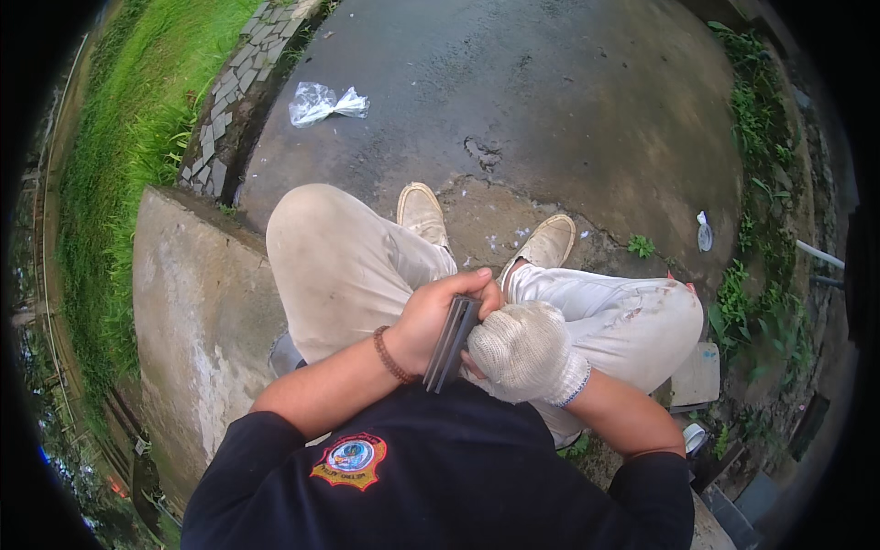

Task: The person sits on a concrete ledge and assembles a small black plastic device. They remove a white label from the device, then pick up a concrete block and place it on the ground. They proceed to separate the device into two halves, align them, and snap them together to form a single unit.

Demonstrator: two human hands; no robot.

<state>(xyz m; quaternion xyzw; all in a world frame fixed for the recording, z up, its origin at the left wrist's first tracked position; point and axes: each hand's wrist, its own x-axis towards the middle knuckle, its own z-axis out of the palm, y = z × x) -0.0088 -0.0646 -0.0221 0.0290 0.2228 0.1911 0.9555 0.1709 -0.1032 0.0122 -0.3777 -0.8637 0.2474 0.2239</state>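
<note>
Grip, head view: your left hand (420, 318) is closed on the dark slab (449, 345), before your shirt (522, 467). Your gloved right hand (527, 353) is beside it, grip hidden. Handling appears under way; what is done or left cannot be judged.

Soft, overcast-looking daylight falls evenly on my left hand (424, 316) and gloved right hand (527, 353), with only faint shadows beneath my legs (335, 261). Ahead, the damp concrete (568, 119) throws back a dull sheen, and the grass (170, 101) glows brightest. The middle looks fairly sharp to me; toward the rim everything bends, softens and drops into black.
</note>
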